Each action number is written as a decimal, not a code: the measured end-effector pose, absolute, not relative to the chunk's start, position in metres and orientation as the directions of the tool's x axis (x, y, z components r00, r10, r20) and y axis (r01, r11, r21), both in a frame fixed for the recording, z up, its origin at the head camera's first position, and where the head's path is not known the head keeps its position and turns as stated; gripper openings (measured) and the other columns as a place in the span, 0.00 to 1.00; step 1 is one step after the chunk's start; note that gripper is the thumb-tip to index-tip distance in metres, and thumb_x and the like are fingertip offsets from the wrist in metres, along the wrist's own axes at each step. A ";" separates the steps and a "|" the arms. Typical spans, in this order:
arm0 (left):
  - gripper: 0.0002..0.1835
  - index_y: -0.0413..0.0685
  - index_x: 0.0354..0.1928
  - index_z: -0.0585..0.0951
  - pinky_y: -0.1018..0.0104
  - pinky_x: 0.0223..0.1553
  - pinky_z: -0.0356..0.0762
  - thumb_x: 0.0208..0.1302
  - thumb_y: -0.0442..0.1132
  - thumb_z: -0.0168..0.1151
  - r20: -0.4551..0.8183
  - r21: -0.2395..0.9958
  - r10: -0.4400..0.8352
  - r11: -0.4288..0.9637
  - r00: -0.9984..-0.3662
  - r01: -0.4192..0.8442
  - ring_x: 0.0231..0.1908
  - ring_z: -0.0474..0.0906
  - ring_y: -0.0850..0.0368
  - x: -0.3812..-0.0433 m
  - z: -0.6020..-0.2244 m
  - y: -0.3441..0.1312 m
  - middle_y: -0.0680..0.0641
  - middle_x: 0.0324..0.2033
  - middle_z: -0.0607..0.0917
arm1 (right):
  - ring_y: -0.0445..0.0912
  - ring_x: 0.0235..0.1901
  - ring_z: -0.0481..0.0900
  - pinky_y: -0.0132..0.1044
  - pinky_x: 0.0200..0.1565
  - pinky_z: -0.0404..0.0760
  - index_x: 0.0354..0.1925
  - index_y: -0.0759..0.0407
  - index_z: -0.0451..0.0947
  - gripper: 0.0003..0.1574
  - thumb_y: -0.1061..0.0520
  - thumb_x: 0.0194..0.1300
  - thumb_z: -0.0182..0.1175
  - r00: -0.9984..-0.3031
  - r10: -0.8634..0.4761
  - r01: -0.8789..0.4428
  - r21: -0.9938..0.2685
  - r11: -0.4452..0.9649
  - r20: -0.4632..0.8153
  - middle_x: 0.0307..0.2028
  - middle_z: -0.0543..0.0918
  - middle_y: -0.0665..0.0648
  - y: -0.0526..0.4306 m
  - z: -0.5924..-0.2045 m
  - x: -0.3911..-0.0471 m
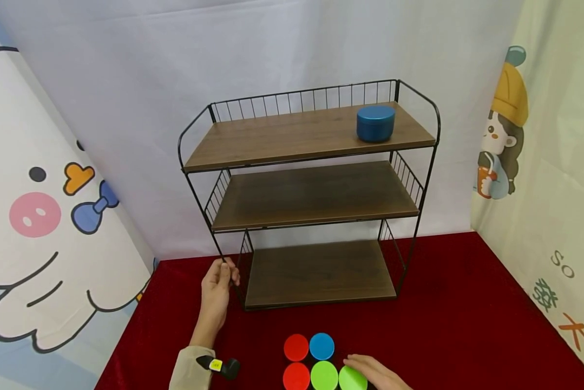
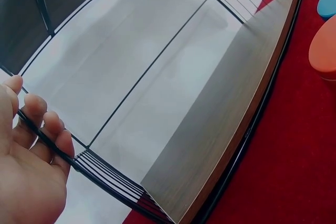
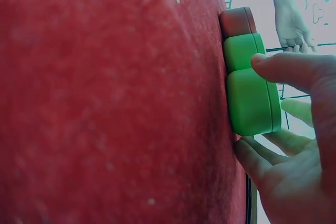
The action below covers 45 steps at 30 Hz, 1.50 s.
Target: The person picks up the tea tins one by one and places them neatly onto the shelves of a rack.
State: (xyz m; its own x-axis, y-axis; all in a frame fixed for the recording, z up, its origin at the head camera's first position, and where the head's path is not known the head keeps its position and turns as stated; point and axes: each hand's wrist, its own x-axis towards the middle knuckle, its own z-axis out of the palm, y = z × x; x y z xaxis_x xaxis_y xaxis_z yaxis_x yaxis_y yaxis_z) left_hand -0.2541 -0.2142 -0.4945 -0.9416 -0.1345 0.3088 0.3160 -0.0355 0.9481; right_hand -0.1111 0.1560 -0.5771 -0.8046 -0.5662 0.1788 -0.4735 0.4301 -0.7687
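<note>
My left hand grips the left front post of a three-tier shelf rack with a black wire frame and brown wood boards; in the left wrist view the fingers curl round the black rod. Low in the head view, my right hand is beside the rightmost round green tin, its fingers extended along the far side. The right wrist view has the thumb above the green tins and the other fingers spread loosely around the nearer one.
Left of that tin stand another green tin, two red tins and a blue tin, close together on the red cloth. A larger blue tin sits on the top tier's right side. Printed curtains hang around.
</note>
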 end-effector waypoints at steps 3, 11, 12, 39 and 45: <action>0.21 0.26 0.47 0.68 0.69 0.40 0.73 0.83 0.44 0.41 0.306 0.949 -0.131 -0.034 -0.943 0.313 0.32 0.71 0.58 -0.254 -0.495 -0.214 0.47 0.29 0.71 | 0.49 0.61 0.78 0.34 0.52 0.82 0.67 0.62 0.73 0.35 0.44 0.71 0.65 -0.815 -0.548 -0.474 -0.759 0.447 0.187 0.61 0.78 0.67 0.154 -0.579 -0.110; 0.22 0.25 0.48 0.68 0.69 0.40 0.73 0.84 0.44 0.41 0.309 0.948 -0.127 -0.036 -0.942 0.316 0.32 0.71 0.58 -0.254 -0.495 -0.214 0.47 0.29 0.71 | 0.49 0.59 0.80 0.34 0.51 0.83 0.65 0.64 0.76 0.34 0.44 0.71 0.66 -0.799 -0.543 -0.535 -0.719 0.443 0.260 0.59 0.80 0.65 0.150 -0.585 -0.109; 0.22 0.25 0.48 0.68 0.69 0.40 0.73 0.83 0.44 0.41 0.310 0.948 -0.127 -0.037 -0.942 0.317 0.32 0.71 0.58 -0.254 -0.495 -0.214 0.47 0.29 0.71 | 0.49 0.58 0.80 0.34 0.51 0.83 0.64 0.64 0.76 0.34 0.44 0.71 0.66 -0.797 -0.544 -0.539 -0.716 0.444 0.263 0.59 0.80 0.65 0.150 -0.585 -0.109; 0.21 0.27 0.47 0.68 0.69 0.40 0.74 0.83 0.45 0.42 0.333 0.939 -0.133 -0.044 -0.933 0.342 0.32 0.71 0.58 -0.256 -0.499 -0.214 0.48 0.28 0.72 | 0.37 0.56 0.77 0.32 0.50 0.82 0.65 0.64 0.75 0.34 0.44 0.71 0.66 -0.812 -0.562 -0.444 -0.789 0.424 0.155 0.57 0.80 0.60 0.153 -0.577 -0.113; 0.21 0.27 0.47 0.68 0.69 0.40 0.73 0.83 0.45 0.41 0.326 0.942 -0.137 -0.039 -0.936 0.334 0.32 0.71 0.58 -0.256 -0.498 -0.214 0.48 0.28 0.72 | 0.37 0.55 0.78 0.31 0.49 0.82 0.64 0.64 0.76 0.33 0.44 0.71 0.66 -0.806 -0.564 -0.467 -0.777 0.423 0.177 0.56 0.81 0.60 0.154 -0.578 -0.113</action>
State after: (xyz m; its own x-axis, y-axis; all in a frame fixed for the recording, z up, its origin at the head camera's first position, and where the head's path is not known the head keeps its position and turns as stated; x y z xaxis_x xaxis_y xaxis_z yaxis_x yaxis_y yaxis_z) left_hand -0.2558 -0.2137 -0.4981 -0.9355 -0.1369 0.3257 0.3336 -0.0388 0.9419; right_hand -0.1129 0.1540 -0.5784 -0.8063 -0.5643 0.1772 -0.4666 0.4227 -0.7769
